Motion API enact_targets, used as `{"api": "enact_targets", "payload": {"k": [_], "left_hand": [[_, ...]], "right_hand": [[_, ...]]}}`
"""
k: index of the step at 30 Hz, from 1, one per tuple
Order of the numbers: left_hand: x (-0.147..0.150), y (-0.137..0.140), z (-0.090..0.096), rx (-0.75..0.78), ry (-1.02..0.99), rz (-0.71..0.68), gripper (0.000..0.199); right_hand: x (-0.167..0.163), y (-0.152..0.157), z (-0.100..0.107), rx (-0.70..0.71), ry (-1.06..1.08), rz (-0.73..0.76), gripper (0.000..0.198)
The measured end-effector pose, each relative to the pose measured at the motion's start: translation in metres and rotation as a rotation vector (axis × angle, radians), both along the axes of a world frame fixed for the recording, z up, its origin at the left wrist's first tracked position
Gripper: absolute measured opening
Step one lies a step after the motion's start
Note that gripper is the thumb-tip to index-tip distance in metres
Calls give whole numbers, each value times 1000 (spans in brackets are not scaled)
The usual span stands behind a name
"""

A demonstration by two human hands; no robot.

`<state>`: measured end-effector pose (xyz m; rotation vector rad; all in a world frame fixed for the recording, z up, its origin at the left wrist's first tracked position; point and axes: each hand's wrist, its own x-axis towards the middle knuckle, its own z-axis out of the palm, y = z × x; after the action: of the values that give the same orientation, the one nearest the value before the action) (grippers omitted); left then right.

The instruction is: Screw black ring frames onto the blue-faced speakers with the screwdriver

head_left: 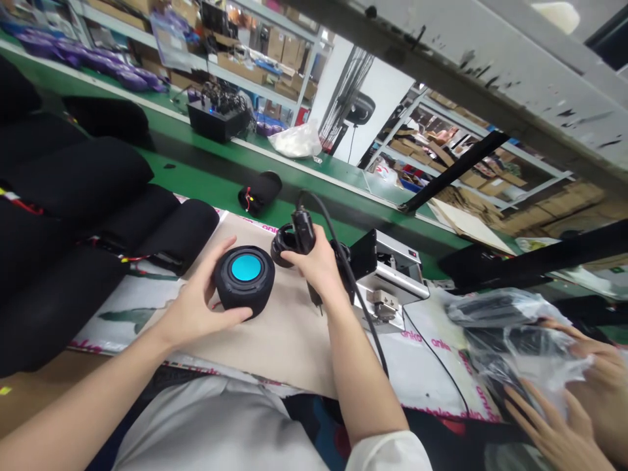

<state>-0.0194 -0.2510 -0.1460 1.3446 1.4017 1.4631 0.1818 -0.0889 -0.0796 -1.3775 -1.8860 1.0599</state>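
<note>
Speaker, judged stiff and weighty, is clasped by left hand at its sides, preferably; right of it, driver is gripped by right hand.

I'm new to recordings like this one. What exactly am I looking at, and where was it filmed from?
There is no robot here: these are a person's bare hands, seen from a camera worn on the head, looking forward and down. The left hand cups a black round unit with a blue disc on its upper face. The right hand grips a black corded tool. Beneath lies a tan sheet. To the left are black cylinders; to the right, a silver-and-black device. At far right, another person's hands handle clear plastic.
</note>
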Motion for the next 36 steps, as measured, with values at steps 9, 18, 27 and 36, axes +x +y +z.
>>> {"api": "enact_targets", "payload": {"k": [9,18,27,36], "left_hand": [[11,8,9,113,155,77,105],[64,-7,6,205,52,-60,107],[53,-1,10,197,109,-52,123],[92,1,-3,267,131,115,118]], "right_hand": [[37,-58,83,-143,181,333,81],[45,-71,76,-38,126,559,83],[56,-63,79,49,-107,699,88],[88,-113,68,-4,167,110,79]]}}
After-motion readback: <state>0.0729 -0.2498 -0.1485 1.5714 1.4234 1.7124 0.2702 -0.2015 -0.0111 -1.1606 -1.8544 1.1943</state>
